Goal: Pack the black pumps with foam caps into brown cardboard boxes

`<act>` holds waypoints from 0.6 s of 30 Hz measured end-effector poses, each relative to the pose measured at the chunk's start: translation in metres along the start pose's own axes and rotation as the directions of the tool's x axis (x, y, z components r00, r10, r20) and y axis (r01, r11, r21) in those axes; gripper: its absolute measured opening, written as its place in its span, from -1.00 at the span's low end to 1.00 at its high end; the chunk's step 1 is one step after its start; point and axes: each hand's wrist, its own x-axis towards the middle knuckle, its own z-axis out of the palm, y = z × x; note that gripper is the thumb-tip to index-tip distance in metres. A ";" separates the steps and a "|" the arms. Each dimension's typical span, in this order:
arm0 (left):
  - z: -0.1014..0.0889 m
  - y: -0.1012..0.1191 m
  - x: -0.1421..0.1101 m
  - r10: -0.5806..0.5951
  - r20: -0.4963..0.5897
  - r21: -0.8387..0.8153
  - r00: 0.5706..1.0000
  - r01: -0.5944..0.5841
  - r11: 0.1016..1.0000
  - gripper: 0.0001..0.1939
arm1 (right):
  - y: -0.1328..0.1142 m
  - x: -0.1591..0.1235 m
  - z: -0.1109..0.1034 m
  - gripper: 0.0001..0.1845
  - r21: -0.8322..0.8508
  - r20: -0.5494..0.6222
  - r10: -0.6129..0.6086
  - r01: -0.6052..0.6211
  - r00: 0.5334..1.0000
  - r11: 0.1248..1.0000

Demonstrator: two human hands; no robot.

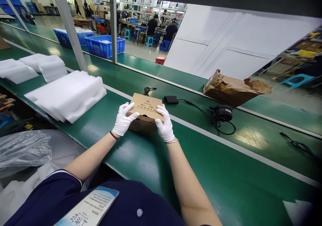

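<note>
A small brown cardboard box [146, 102] with dark print on its lid stands on the green work surface in front of me. My left hand [123, 118], in a white glove, grips the box's left side, thumb along the front edge of the lid. On the opposite side my right hand [164, 122], gloved too, holds the right front corner. The lid lies over the top, and a dark gap shows at its front edge. Just behind the box are a coiled black cable [149, 91] and a black power adapter [171, 99].
White foam sheets [67, 93] are stacked at left. A black pump [221, 113] with a cable lies at right, below a crumpled brown paper bag [233, 88]. Another black cable [298, 143] lies farther right. Blue bins [105, 48] stand behind a metal post [113, 28]. People sit in the background.
</note>
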 end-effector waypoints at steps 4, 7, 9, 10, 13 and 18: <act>0.000 -0.017 -0.003 0.234 0.099 0.019 0.967 -0.237 0.971 -0.45 | 0.004 -0.007 0.012 -0.48 -0.094 -0.054 0.079 -0.084 0.995 0.992; -0.006 -0.026 0.002 0.417 0.181 0.043 0.891 -0.431 0.901 -0.34 | 0.008 -0.009 0.013 -0.48 -0.088 -0.083 0.038 -0.045 0.996 0.995; -0.008 -0.030 0.005 0.483 0.181 0.059 0.857 -0.499 0.864 -0.37 | 0.008 -0.009 0.012 -0.48 -0.090 -0.084 0.016 -0.023 0.996 0.996; -0.009 -0.031 0.007 0.505 0.174 0.061 0.845 -0.522 0.851 -0.40 | 0.007 -0.008 0.010 -0.49 -0.103 -0.072 0.024 -0.032 0.997 0.994; -0.007 -0.030 0.008 0.520 0.168 0.103 0.837 -0.540 0.836 -0.45 | 0.004 -0.005 0.008 -0.49 -0.147 -0.019 0.080 -0.082 0.997 0.986; -0.003 -0.017 0.005 0.465 0.282 0.270 0.839 -0.534 0.801 -0.53 | 0.013 -0.010 0.011 -0.50 -0.106 -0.050 0.028 -0.033 0.998 0.994</act>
